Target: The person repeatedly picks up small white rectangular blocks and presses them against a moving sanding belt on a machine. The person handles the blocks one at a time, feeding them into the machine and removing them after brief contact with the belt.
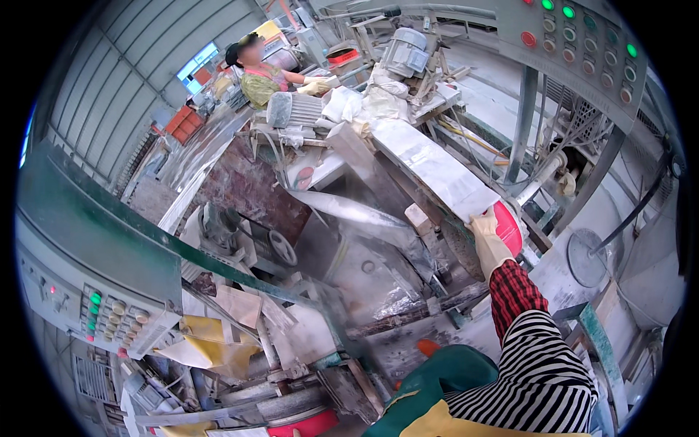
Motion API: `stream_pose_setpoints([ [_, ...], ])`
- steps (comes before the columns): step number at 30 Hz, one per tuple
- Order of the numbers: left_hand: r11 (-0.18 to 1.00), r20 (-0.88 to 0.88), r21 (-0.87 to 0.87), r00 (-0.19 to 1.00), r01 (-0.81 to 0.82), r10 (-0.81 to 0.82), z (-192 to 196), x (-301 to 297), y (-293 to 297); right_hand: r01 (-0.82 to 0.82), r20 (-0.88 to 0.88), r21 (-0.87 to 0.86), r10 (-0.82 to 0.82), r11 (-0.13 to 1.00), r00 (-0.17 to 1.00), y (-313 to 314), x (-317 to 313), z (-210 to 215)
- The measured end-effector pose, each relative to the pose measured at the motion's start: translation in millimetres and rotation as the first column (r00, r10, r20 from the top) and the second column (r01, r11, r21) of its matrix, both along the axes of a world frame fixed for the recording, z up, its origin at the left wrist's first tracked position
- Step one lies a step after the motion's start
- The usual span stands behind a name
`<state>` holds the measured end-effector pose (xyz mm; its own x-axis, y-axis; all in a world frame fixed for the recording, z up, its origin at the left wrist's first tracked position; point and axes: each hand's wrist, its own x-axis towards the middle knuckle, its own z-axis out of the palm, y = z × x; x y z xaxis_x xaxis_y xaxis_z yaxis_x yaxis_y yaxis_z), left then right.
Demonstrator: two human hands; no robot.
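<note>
A long pale stone slab [429, 169], dusty and rectangular, runs from the far centre of the scene down toward the near right, lying on a grey, dust-caked cutting machine [349, 240] that fills the middle. To the left stands a grey control panel [102, 306] with green, red and pale round buttons under a green-edged top; a second grey button panel [582, 36] hangs at the far right. A grey ribbed electric motor [291, 109] sits at the far end of the slab, with another motor [404, 51] behind it.

The person's right hand [486, 244], in a cream work glove, reaches up from a red-checked cuff and a black-and-white striped sleeve [539, 371], and presses flat against the near end of the slab, fingers extended rather than closed around it. Just beside that glove, to its right, is a red rounded guard [510, 226]. The left hand is out of sight.

At the far left, another person in a green top [258, 84] rests a yellowish gloved hand [317, 87] near the slab's far end.
</note>
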<state>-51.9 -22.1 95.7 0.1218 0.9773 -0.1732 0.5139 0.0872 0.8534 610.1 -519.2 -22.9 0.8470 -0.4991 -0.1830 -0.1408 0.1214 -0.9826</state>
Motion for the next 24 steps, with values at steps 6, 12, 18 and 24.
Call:
stream_pose_setpoints([
  [6, 0.997, 0.17, -0.058, 0.984, -0.046, 0.055, -57, -24, 16, -0.083, -0.179, -0.02, 0.078, 0.996, 0.981, -4, 10, -7],
  [12, 0.995, 0.241, 0.065, 0.968, -0.08, 0.062, -61, -40, 23, 0.057, -0.059, -0.503, -0.101, 0.862, 0.993, -34, -19, 25],
  [18, 0.894, -0.287, 0.445, 0.938, -0.051, 0.196, -5, -22, 33, -0.127, 0.137, 0.597, 0.056, 0.792, 0.989, -22, -43, 45],
  [24, 0.823, -0.589, 0.56, 0.742, 0.091, 0.319, 19, 5, 44, -0.158, 0.015, 0.299, 0.161, 0.941, 0.987, 11, -93, 27],
])
